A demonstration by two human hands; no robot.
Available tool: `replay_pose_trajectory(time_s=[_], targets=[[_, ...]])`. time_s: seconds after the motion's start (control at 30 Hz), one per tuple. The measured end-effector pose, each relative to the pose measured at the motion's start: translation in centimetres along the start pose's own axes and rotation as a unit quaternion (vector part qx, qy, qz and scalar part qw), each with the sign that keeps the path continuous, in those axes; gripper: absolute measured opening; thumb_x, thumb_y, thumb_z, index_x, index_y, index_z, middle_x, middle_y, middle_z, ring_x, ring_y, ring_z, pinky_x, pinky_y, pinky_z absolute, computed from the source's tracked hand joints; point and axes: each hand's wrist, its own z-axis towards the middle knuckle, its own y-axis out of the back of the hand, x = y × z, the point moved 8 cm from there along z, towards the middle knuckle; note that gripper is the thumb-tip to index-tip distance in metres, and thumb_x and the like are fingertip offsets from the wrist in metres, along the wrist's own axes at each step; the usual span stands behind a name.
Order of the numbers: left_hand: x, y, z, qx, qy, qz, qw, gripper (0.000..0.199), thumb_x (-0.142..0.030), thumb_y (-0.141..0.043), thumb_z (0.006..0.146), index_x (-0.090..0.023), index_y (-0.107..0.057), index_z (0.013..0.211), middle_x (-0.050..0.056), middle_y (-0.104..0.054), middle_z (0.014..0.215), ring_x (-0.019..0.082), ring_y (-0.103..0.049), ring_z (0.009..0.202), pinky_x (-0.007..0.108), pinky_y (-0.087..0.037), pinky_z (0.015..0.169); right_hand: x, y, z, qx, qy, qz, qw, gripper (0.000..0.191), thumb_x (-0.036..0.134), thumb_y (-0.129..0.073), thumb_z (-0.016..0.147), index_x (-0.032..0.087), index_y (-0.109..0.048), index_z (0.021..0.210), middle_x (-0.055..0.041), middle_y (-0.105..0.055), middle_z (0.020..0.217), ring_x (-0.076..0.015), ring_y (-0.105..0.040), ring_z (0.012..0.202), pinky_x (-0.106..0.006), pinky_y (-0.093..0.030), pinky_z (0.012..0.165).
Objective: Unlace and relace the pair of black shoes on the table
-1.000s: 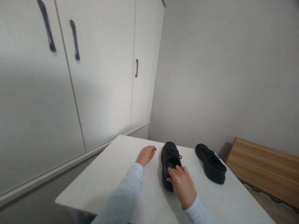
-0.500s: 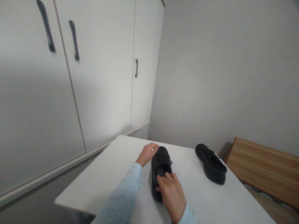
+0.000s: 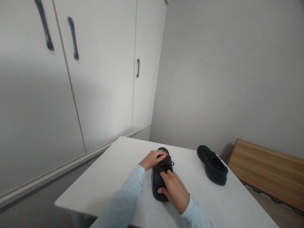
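A black lace-up shoe [image 3: 156, 184] lies on the white table [image 3: 106, 177], its toe pointing away from me. My left hand [image 3: 154, 159] rests across the front of this shoe, fingers over the upper near the laces. At the shoe's opening is my right hand [image 3: 174, 188], with its fingers reaching inside and its thumb apart, near the heel. The fingertips of that hand are partly hidden in the shoe. A second black shoe [image 3: 212, 166] stands to the right, near the table's right edge, untouched.
White cabinets [image 3: 104, 79] with dark handles line the left side. A grey wall [image 3: 225, 69] rises behind the table. Beyond the table's right edge is a wood-grained board [image 3: 268, 167], with a dark cable on the floor below it.
My left hand has moved right, from beside the toe onto the top of the shoe. My right hand has shifted, its thumb now farther from its fingers. The view has moved slightly.
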Motion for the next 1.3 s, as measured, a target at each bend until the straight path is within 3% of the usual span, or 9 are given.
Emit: replay_pose_trajectory(time_s=[0.2,0.33,0.4,0.57,0.7,0.9,1.03,1.13,1.3], targets=[[0.3,0.1,-0.1,-0.013,0.013,0.000,1.000,0.034,-0.037,-0.040,0.090,-0.023,-0.064,0.110,0.000,-0.065,0.116,0.015,-0.051,0.118,0.027,-0.034,0.104,-0.2,-0.4,0.4,0.034,0.003,-0.020,0.999,0.033,0.020,-0.077,0.064,0.013,-0.060,0.091,-0.0116,-0.067,0.086,-0.0290,-0.061,0.084,-0.035,-0.045,0.070],[0.7,0.0,-0.1,-0.010,0.022,0.005,1.000,0.035,-0.039,-0.039,0.091,-0.024,-0.064,0.111,-0.001,-0.064,0.117,0.016,-0.050,0.119,0.028,-0.034,0.104,-0.7,1.1,0.8,0.066,0.032,0.038,0.997,0.017,0.024,-0.067,0.076,0.016,-0.061,0.089,-0.0079,-0.068,0.082,-0.0229,-0.063,0.077,-0.030,-0.045,0.066],[0.8,0.0,-0.1,-0.014,0.027,0.003,1.000,0.037,-0.041,-0.038,0.091,-0.024,-0.064,0.110,0.000,-0.064,0.117,0.017,-0.051,0.118,0.029,-0.035,0.103,-1.7,3.1,1.4,0.035,0.035,0.103,0.993,0.007,0.024,-0.057,0.084,0.019,-0.061,0.088,-0.0044,-0.068,0.082,-0.0186,-0.063,0.076,-0.027,-0.046,0.067],[0.4,0.2,-0.2,-0.031,0.017,-0.007,0.999,0.040,-0.045,-0.037,0.091,-0.022,-0.065,0.109,0.001,-0.066,0.113,0.018,-0.055,0.111,0.028,-0.038,0.099,-5.4,6.5,3.4,-0.116,0.032,0.218,0.968,0.018,0.032,-0.049,0.088,0.019,-0.061,0.083,-0.0033,-0.065,0.079,-0.0162,-0.060,0.074,-0.028,-0.047,0.071],[0.4,0.2,-0.1,-0.029,0.023,-0.021,0.999,0.042,-0.046,-0.034,0.091,-0.022,-0.065,0.108,0.002,-0.066,0.112,0.017,-0.059,0.104,0.026,-0.041,0.095,-7.7,4.8,4.1,-0.201,0.014,0.268,0.942,0.021,0.034,-0.047,0.089,0.018,-0.060,0.083,-0.0046,-0.064,0.080,-0.0174,-0.059,0.078,-0.030,-0.048,0.072],[2.3,0.1,-0.1,-0.052,0.082,-0.108,0.989,0.054,-0.049,-0.024,0.093,-0.018,-0.068,0.103,0.003,-0.068,0.108,0.017,-0.059,0.106,0.030,-0.038,0.100,-7.0,1.2,3.7,-0.155,0.074,0.261,0.950,0.029,0.035,-0.065,0.077,0.019,-0.056,0.100,-0.0080,-0.061,0.100,-0.0220,-0.056,0.098,-0.038,-0.046,0.087],[2.7,-0.1,0.0,-0.055,0.089,-0.127,0.986,0.057,-0.052,-0.025,0.091,-0.016,-0.069,0.102,0.005,-0.069,0.106,0.019,-0.059,0.106,0.032,-0.037,0.102,-7.1,0.6,3.2,-0.150,0.076,0.279,0.945,0.011,0.026,-0.053,0.085,0.019,-0.058,0.092,-0.0077,-0.063,0.094,-0.0195,-0.059,0.093,-0.035,-0.047,0.084],[2.7,-0.1,0.0,-0.061,0.090,-0.124,0.986,0.058,-0.053,-0.026,0.091,-0.016,-0.068,0.104,0.005,-0.069,0.105,0.019,-0.059,0.107,0.033,-0.036,0.102,-7.2,0.5,3.1,-0.165,0.079,0.299,0.937,0.013,0.025,-0.049,0.087,0.019,-0.061,0.085,-0.0084,-0.064,0.094,-0.0194,-0.060,0.093,-0.034,-0.047,0.084],[3.1,-0.1,0.0,-0.063,0.095,-0.133,0.984,0.058,-0.055,-0.027,0.090,-0.016,-0.069,0.103,0.006,-0.068,0.108,0.020,-0.058,0.108,0.033,-0.036,0.102,-8.2,0.5,3.2,-0.201,0.025,0.385,0.901,0.011,0.028,-0.062,0.079,0.020,-0.062,0.072,-0.0079,-0.066,0.091,-0.0209,-0.061,0.089,-0.036,-0.047,0.082]])
